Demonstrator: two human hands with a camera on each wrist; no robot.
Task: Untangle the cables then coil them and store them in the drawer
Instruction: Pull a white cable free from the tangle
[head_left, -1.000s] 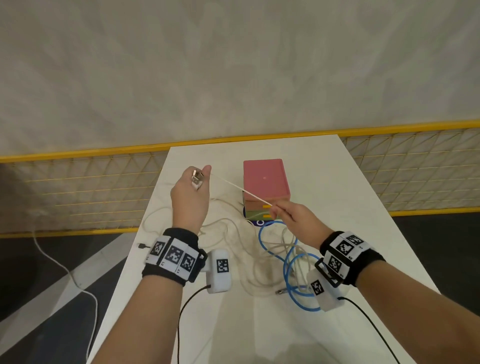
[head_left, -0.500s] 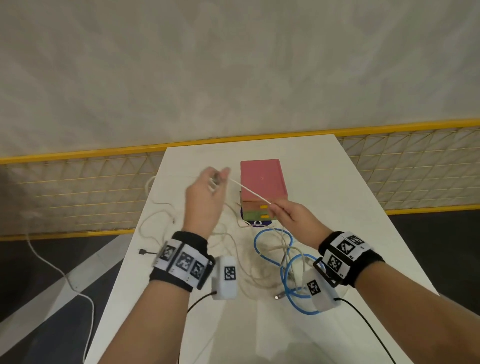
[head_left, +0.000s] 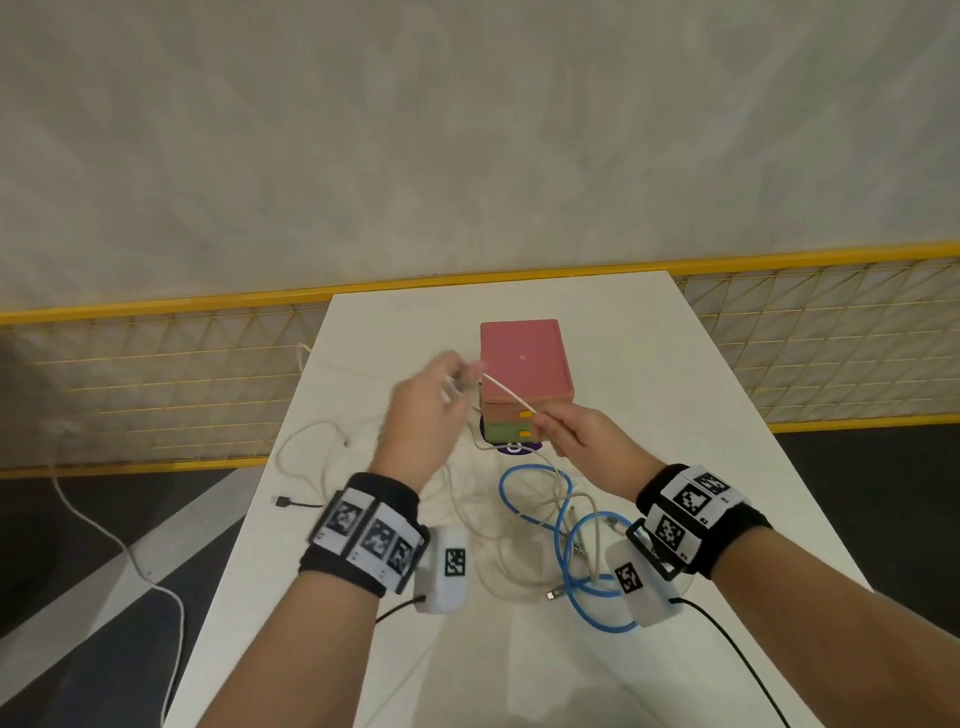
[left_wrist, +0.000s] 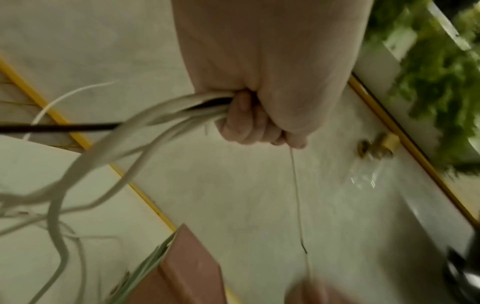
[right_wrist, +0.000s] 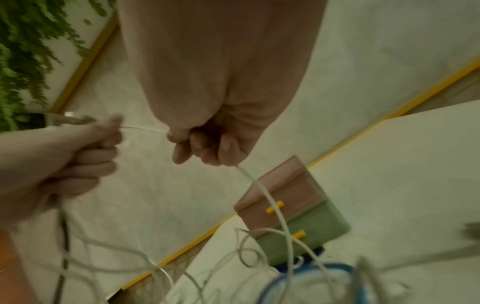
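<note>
Just left of the drawer box (head_left: 524, 364), left hand (head_left: 421, 421) is fisted round a bunch of white cables (left_wrist: 161, 115) w/ one black. Right hand (head_left: 582, 441), at the box front, pinches a thin white cable (head_left: 511, 397) stretched taut between both hands; blue cable (head_left: 566, 545) lies tangled on table (head_left: 675, 364) nearer the person.

Two bare forearms, each wearing a wrist-mounted tracking rig.

Each wrist carries a black fabric wristband (head_left: 363, 540) faced with white tiles printed with square black-and-white markers. A white oblong camera pod (head_left: 444, 569) with its own marker hangs on the inner side of each band, and a thin black cable (head_left: 727, 644) trails from each pod toward the wearer.
</note>
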